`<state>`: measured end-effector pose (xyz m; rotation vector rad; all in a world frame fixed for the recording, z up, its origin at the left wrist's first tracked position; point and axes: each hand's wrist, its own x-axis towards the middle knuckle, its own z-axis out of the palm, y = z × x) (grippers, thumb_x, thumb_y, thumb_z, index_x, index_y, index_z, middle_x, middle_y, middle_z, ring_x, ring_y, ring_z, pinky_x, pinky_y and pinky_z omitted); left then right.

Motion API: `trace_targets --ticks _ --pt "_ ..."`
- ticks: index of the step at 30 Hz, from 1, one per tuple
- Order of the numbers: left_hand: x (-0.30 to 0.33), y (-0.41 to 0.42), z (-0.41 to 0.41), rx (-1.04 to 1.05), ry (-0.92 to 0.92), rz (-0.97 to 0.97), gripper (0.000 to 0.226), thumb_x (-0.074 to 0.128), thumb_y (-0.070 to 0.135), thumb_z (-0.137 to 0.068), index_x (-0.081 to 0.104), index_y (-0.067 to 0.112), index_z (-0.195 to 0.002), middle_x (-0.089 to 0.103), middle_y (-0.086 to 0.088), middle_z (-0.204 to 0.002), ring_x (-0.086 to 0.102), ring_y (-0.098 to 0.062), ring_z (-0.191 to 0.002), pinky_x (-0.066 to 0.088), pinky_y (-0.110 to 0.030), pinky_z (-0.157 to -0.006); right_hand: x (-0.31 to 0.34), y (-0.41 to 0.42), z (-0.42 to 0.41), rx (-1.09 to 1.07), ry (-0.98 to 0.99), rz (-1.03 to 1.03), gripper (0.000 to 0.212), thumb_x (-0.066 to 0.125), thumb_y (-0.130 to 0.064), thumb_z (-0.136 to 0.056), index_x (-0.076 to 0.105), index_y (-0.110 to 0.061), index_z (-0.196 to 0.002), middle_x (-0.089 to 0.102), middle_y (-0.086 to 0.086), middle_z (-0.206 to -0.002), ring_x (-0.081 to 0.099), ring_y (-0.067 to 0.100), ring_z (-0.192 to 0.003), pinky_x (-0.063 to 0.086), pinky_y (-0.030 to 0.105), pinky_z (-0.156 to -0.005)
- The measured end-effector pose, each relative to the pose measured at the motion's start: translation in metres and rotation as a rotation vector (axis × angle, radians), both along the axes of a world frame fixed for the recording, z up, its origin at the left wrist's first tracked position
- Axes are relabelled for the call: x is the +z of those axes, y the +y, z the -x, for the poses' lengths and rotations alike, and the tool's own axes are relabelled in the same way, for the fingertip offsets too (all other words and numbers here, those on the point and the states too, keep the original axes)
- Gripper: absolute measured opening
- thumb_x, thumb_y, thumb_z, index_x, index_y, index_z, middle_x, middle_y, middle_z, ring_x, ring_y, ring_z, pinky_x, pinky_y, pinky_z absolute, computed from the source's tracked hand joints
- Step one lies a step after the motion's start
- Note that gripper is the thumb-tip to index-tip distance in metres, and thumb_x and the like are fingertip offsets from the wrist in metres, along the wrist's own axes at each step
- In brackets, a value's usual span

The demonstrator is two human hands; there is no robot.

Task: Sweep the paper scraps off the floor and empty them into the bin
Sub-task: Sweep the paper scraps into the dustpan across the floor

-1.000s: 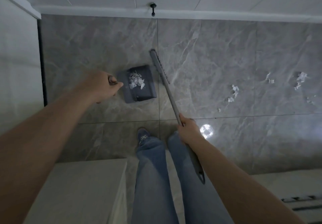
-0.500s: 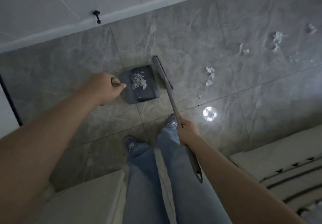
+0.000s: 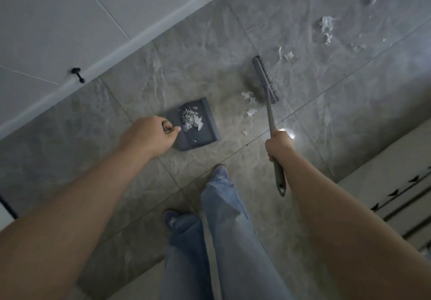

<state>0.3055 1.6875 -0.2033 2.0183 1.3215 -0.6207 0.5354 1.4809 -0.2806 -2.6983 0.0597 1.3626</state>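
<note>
Left hand (image 3: 149, 137) curled round the dustpan handle, dustpan (image 3: 200, 131) flat on the floor tile with a small heap of scraps inside; right hand (image 3: 278, 144) wrapped round the broom handle mid-shaft, broom (image 3: 264, 78) head down just beside loose paper scraps (image 3: 250, 104), more scraps (image 3: 326, 27) well apart toward the far right. Scraps likely featherlight and flighty, so best moved by slow, low bristle strokes rather than picked up. Bin not in view.

Brush (image 3: 265, 80) beside scraps (image 3: 249, 104), seemingly touching
</note>
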Motion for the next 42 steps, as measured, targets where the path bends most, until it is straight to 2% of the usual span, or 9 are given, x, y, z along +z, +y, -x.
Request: trace_targets --ticks 4,8,12,21,25,28,33,39,42 --pt "-0.003 -0.001 -0.027 0.011 -0.004 0.004 0.036 0.061 0.048 -0.090 0.069 0.017 -0.074 0.060 0.002 -0.062 0.055 -0.022 -0.057 0.043 -0.028 -0.059 -0.007 -0.009 0.032 -0.040 0.204 -0.007 0.042 0.043 -0.004 -0.092 0.046 -0.010 -0.133 0.059 0.021 -0.108 0.060 0.026 -0.064 0.055 0.032 -0.050" --pt "0.003 0.001 -0.037 -0.019 0.009 -0.004 0.035 0.060 0.043 -0.092 0.071 0.014 -0.075 0.059 -0.003 -0.059 0.059 -0.024 -0.050 0.049 -0.029 -0.052 0.021 -0.044 0.064 -0.112 0.292 -0.141 0.058 0.040 -0.008 -0.097 0.034 -0.031 -0.149 0.060 0.011 -0.100 0.059 0.025 -0.065 0.049 0.026 -0.044" --pt "0.008 -0.001 -0.044 -0.060 0.037 -0.011 0.036 0.057 0.039 -0.093 0.069 0.011 -0.074 0.056 -0.003 -0.058 0.065 -0.034 -0.067 0.056 -0.034 -0.060 0.047 -0.080 0.069 -0.185 0.254 -0.146 0.058 0.038 -0.015 -0.099 0.026 -0.039 -0.151 0.061 0.008 -0.104 0.062 0.024 -0.070 0.047 0.024 -0.043" --pt "0.003 0.008 -0.048 -0.081 0.006 0.017 0.036 0.058 0.036 -0.093 0.072 0.009 -0.074 0.065 -0.013 -0.068 0.063 -0.033 -0.065 0.056 -0.034 -0.065 0.010 -0.096 0.050 -0.492 0.137 0.028 0.058 0.042 -0.001 -0.092 0.038 -0.018 -0.147 0.061 0.020 -0.107 0.058 0.030 -0.068 0.047 0.032 -0.050" --pt "-0.001 0.029 -0.052 -0.109 0.018 0.103 0.037 0.057 0.031 -0.095 0.067 0.008 -0.068 0.053 -0.002 -0.043 0.064 -0.035 -0.058 0.052 -0.031 -0.058 0.011 -0.048 0.104 -0.584 0.300 -0.084 0.038 0.049 0.006 -0.089 0.051 0.002 -0.127 0.050 0.008 -0.072 0.049 0.021 -0.058 0.043 0.029 -0.051" --pt "0.004 0.061 -0.053 -0.170 0.050 0.117 0.040 0.056 0.033 -0.095 0.065 0.013 -0.061 0.052 -0.002 -0.040 0.055 -0.029 -0.043 0.047 -0.026 -0.046 0.025 -0.025 0.146 -0.762 0.313 -0.190 0.040 0.048 0.003 -0.093 0.055 -0.007 -0.131 0.046 0.006 -0.063 0.044 0.016 -0.048 0.038 0.024 -0.038" --pt "0.016 0.118 -0.055 -0.571 0.130 -0.003 0.039 0.051 0.047 -0.094 0.057 0.022 -0.065 0.058 -0.002 -0.061 0.058 -0.023 -0.047 0.049 -0.027 -0.061 0.045 -0.006 0.187 -0.922 0.157 -0.267 0.047 0.043 -0.001 -0.097 0.047 -0.019 -0.140 0.044 0.004 -0.059 0.040 0.018 -0.039 0.035 0.027 -0.040" --pt "0.000 0.137 -0.057 -0.693 0.058 -0.032 0.041 0.054 0.044 -0.093 0.049 0.021 -0.059 0.051 -0.003 -0.067 0.054 -0.030 -0.072 0.046 -0.032 -0.069 0.013 0.039 0.162 -0.923 0.131 -0.126 0.027 0.048 0.008 -0.087 0.057 -0.006 -0.108 0.051 0.013 -0.073 0.047 0.026 -0.052 0.041 0.024 -0.034" --pt "-0.002 0.135 -0.057 -0.678 0.042 0.004 0.041 0.054 0.045 -0.092 0.048 0.022 -0.058 0.053 -0.004 -0.072 0.053 -0.029 -0.073 0.046 -0.034 -0.072 -0.001 0.075 0.180 -0.873 0.235 -0.147 0.019 0.051 -0.004 -0.088 0.056 -0.006 -0.107 0.056 0.017 -0.082 0.051 0.027 -0.056 0.052 0.037 -0.048"
